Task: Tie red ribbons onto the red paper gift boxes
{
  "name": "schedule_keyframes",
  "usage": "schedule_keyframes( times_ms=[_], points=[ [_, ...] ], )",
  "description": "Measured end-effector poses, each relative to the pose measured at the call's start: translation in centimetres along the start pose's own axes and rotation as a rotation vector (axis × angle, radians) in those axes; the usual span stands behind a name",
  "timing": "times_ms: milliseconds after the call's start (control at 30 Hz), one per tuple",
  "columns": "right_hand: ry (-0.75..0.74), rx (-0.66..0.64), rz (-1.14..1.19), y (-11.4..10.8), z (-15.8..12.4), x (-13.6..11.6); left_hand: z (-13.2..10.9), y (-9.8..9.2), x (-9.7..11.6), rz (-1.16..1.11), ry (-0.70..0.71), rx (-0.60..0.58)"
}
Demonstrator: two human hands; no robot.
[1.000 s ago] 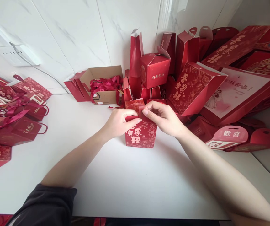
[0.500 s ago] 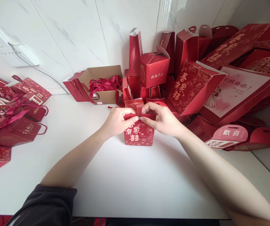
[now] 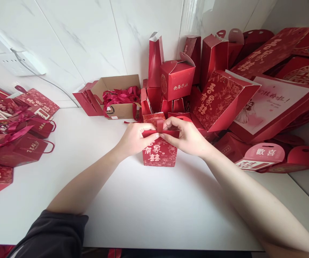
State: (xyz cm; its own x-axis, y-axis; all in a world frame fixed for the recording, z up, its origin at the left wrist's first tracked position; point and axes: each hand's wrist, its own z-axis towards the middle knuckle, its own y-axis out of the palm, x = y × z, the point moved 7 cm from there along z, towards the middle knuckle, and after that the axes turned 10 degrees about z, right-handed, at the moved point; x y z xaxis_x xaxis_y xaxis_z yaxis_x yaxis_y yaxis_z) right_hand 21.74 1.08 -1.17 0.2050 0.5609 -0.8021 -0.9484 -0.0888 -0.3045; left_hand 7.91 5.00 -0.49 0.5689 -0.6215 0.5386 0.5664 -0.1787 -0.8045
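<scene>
A red gift box (image 3: pixel 160 154) with pale lettering and a floral print stands upright on the white table. My left hand (image 3: pixel 136 138) pinches its top edge from the left, thumb in front and fingers behind. From the right, my right hand (image 3: pixel 188 138) grips the same edge, its thumb almost meeting the left one. Between the two hands a red strap (image 3: pixel 160 125) loops up over the top of the box. The fingertips behind the edge are partly hidden.
An open cardboard box (image 3: pixel 124 111) holding crimson ribbons (image 3: pixel 122 96) sits at the back. Red boxes (image 3: pixel 213 102) are heaped along the right. On the left lie ribboned boxes (image 3: pixel 25 148). A wall socket (image 3: pixel 25 64) with a cable is behind them.
Both hands stay on the top edge of the gift box almost without moving. The whole view has shifted very slightly.
</scene>
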Motion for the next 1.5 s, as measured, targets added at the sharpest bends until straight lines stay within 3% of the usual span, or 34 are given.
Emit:
schedule_keyframes(
  times_ms=[633, 1033, 1267, 1500],
  points=[
    [-0.007, 0.027, -0.09, -0.1, -0.1, -0.5, 0.1, 0.1, -0.1, -0.007, 0.014, 0.007],
    [-0.068, -0.055, -0.121, 0.0, 0.0, -0.7, 0.1, 0.1, -0.2, -0.01, 0.015, -0.001],
    [-0.101, -0.014, -0.256, -0.1, -0.2, -0.9, 0.1, 0.1, -0.2, -0.043, 0.035, 0.002],
    [0.02, 0.021, -0.071, 0.1, -0.1, 0.1, 0.1, 0.0, -0.1, -0.044, 0.056, -0.001]
  ],
)
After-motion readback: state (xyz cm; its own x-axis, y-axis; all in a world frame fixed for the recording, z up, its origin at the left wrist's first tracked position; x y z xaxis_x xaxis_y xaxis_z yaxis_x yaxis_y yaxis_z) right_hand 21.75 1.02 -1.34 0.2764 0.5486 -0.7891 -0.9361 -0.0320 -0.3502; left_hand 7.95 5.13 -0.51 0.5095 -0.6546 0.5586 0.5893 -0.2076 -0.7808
